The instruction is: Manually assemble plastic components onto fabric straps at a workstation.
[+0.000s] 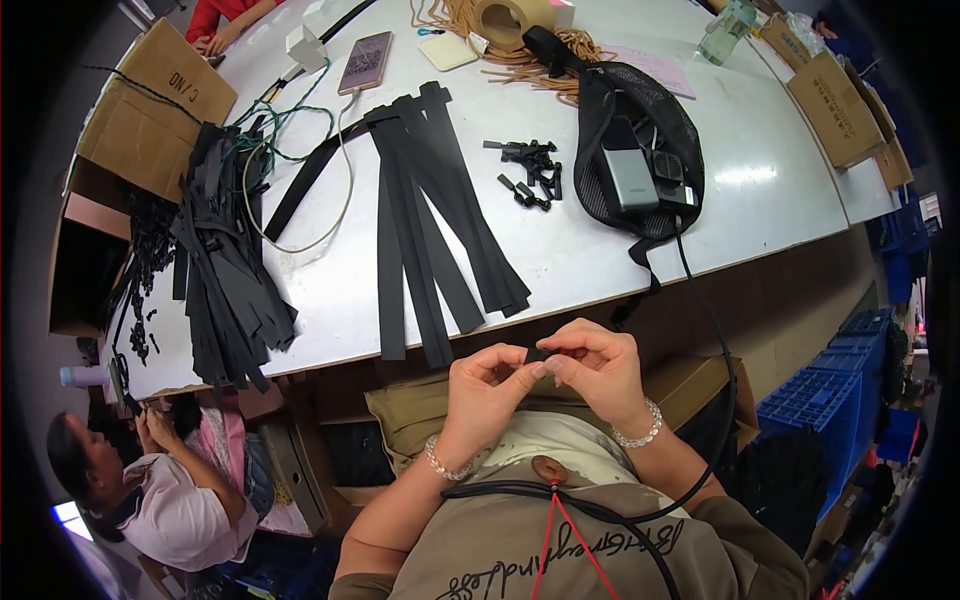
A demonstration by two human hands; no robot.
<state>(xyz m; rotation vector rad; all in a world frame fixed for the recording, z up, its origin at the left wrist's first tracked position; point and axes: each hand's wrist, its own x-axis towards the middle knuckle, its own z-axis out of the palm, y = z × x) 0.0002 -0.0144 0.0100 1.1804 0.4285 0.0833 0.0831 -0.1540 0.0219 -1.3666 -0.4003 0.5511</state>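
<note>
In front of my body, just off the table's near edge, my left hand [488, 388] and my right hand [603, 372] meet, thumbs and fingertips pinched together. Between them is a small black piece [538, 354], mostly covered by the fingers; its exact kind cannot be made out. Flat black straps [430, 220] lie fanned out on the table ahead of my left hand, some ends reaching the near edge. Farther off, beyond both hands, is a small heap of black plastic fittings [530, 170].
A thick bundle of black straps [225, 270] hangs over the edge at left, beside a cardboard box [160, 105]. A black mesh bag [650, 95] holds grey devices; its cable runs down to me. A phone [366, 62] lies farther back. A co-worker [180, 490] sits at left.
</note>
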